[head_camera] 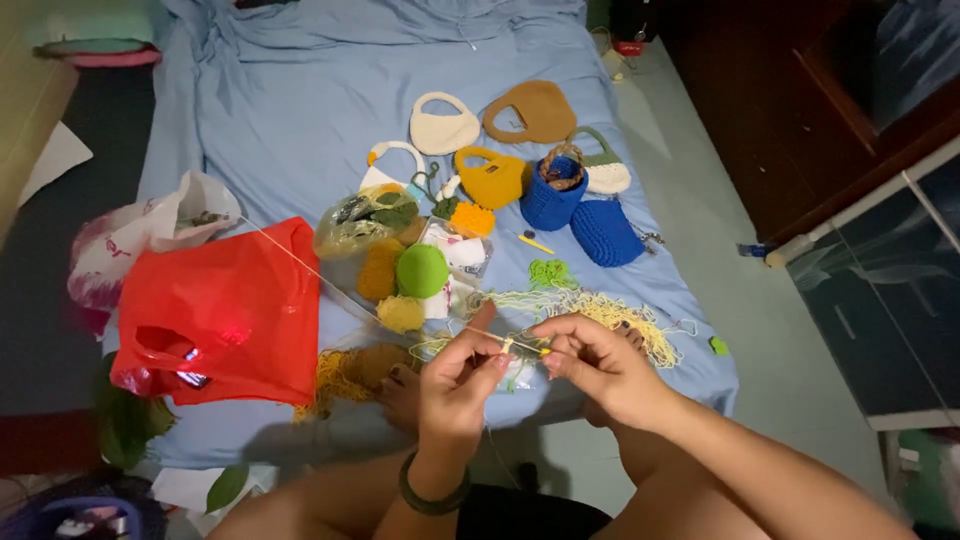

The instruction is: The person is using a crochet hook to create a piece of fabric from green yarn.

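while the left hand (pixel 455 385) pinches a pale yellow yarn strand (pixel 505 345) with fingers together, the right hand (pixel 600 365) clamps a yellow crochet hook (pixel 530 349) over the blue bed sheet (pixel 300 130), near a red plastic bag (pixel 225 310).

A red plastic bag (pixel 225 310) lies beside crocheted handbags (pixel 520 150).

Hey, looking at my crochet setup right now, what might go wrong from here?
The loose pale yellow yarn pile beside your right hand may knot as the strand pulls. The thin strand stretched toward the red plastic bag could snag or drag it. The small yellow crochet hook lying loose on the blue sheet might get lost.
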